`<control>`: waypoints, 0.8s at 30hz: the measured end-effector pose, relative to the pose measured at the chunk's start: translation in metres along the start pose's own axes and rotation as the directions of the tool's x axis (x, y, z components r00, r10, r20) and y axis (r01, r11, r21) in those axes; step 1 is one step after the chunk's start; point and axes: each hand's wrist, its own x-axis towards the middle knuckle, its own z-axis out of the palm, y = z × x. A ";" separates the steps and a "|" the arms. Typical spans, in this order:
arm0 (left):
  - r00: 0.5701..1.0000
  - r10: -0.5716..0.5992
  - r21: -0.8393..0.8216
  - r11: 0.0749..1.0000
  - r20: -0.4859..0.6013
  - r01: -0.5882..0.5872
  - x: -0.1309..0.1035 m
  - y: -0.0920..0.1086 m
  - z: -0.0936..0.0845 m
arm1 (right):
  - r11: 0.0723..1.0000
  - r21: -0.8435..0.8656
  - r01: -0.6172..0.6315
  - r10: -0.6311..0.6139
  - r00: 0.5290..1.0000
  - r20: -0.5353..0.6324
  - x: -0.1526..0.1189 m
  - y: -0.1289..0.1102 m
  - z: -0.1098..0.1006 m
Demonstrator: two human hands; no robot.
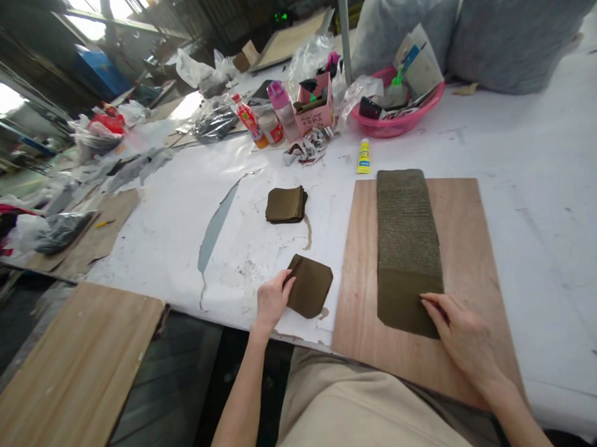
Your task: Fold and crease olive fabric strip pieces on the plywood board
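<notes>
My left hand (272, 301) pinches the left edge of an olive-brown fabric piece (312, 286) with cut corners, held at the table's front edge. On a plywood board (462, 241) lies a long strip of overlapped pieces with a ribbed, greyish-brown upper part (407, 224). Its near end is a smooth olive-brown piece (405, 301) with angled corners. My right hand (461, 332) has thumb and forefinger closed at the right side of that smooth piece. Beyond my left hand sits a small stack of similar olive-brown pieces (285, 205).
A yellow glue tube (364, 157) lies behind the board. Further back stand a pink basket (398, 126) of odds and ends, a purple-capped bottle (283, 111), a red-labelled drink bottle (249, 121) and large grey sacks (523, 31). The white table covering (164, 237) is torn at left.
</notes>
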 end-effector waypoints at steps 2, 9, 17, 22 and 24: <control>1.000 -0.009 0.076 0.997 -0.017 0.011 -0.001 -0.002 0.003 | 1.000 0.003 -0.001 0.001 1.000 0.002 0.000 -0.002 -0.002; 0.996 -0.036 0.258 0.964 -0.077 0.055 -0.005 0.004 0.011 | 0.996 0.056 -0.062 0.059 0.997 0.049 0.000 -0.006 -0.003; 0.936 0.260 0.415 0.898 -0.236 -0.144 -0.005 0.022 0.015 | 0.978 0.160 -0.134 0.136 0.991 0.004 0.002 -0.016 -0.015; 0.881 0.469 0.062 0.883 -0.061 -0.465 0.003 0.088 0.056 | 0.990 0.012 -0.144 0.144 0.984 -0.108 0.017 -0.019 -0.014; 0.834 0.552 0.024 0.834 -0.021 -0.551 0.001 0.114 0.079 | 0.991 -0.070 -0.117 0.106 0.984 -0.141 0.021 -0.014 -0.007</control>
